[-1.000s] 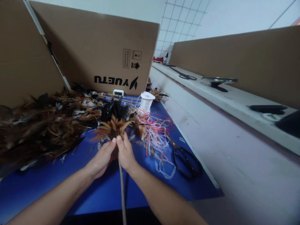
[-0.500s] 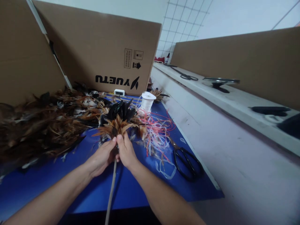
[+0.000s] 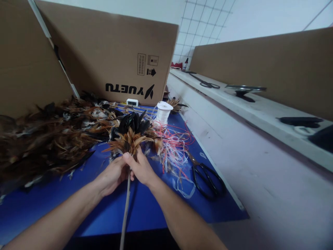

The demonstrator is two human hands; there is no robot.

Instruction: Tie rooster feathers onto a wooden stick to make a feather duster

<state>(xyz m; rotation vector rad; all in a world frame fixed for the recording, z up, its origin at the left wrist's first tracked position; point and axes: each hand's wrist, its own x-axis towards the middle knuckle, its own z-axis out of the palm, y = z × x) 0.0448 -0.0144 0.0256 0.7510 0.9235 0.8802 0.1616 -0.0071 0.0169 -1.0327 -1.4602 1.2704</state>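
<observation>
A bundle of brown and black feathers (image 3: 130,139) fans out at the top of a thin stick (image 3: 126,211), which slants down toward the bottom edge. My left hand (image 3: 111,177) is closed around the base of the bundle from the left. From the right, my right hand (image 3: 140,168) grips the same spot, its thumb lying across the front near the left thumb. The fingers behind the bundle are mostly hidden. Red and white plastic strands (image 3: 175,149) lie tangled to the right, beside a white spool (image 3: 163,113).
Loose feathers (image 3: 52,139) are heaped on the blue table (image 3: 148,211) at the left. Black-handled scissors (image 3: 208,180) lie at the right. Behind stands a cardboard box (image 3: 109,52); a white ledge (image 3: 265,111) along the right holds more tools.
My right thumb has moved left and down across the feather base, over the left thumb's tip. The stick's lower end has shifted slightly right.
</observation>
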